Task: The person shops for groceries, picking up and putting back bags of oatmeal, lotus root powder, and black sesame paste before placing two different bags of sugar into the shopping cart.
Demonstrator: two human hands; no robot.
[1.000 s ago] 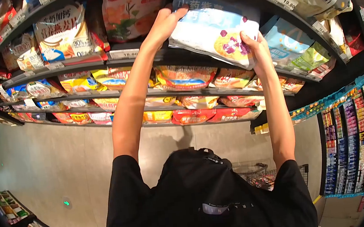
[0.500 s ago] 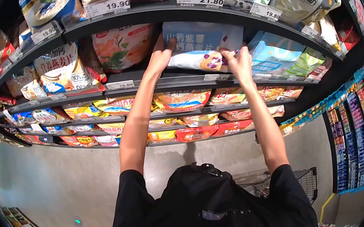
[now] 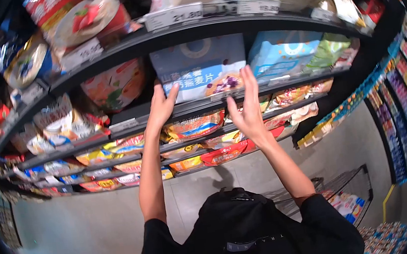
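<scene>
A blue oatmeal bag [image 3: 198, 62] with white Chinese lettering and a picture of a bowl stands upright on the middle shelf, its front facing me. At its lower left edge is my left hand [image 3: 162, 107], thumb and fingers apart. My right hand [image 3: 248, 113] is raised by the bag's lower right corner, open, with the fingers pointing up and the thumb out to the side. Neither hand grips anything. Just right of the bag sits a lighter blue package [image 3: 279, 54], and to the left is a pink-and-white package [image 3: 114, 87].
Above, a shelf edge carries price tags [image 3: 173, 17] and more bags. Lower shelves hold colourful packets [image 3: 196, 127]. A wire shopping cart [image 3: 365, 184] with packages inside stands behind my right arm on the grey floor [image 3: 99, 224]. Further shelving [image 3: 398, 120] lines the right.
The blue oatmeal bag has gone from tilted in both hands to upright on the shelf. Both hands have let go and drawn back and down. The view has shifted too.
</scene>
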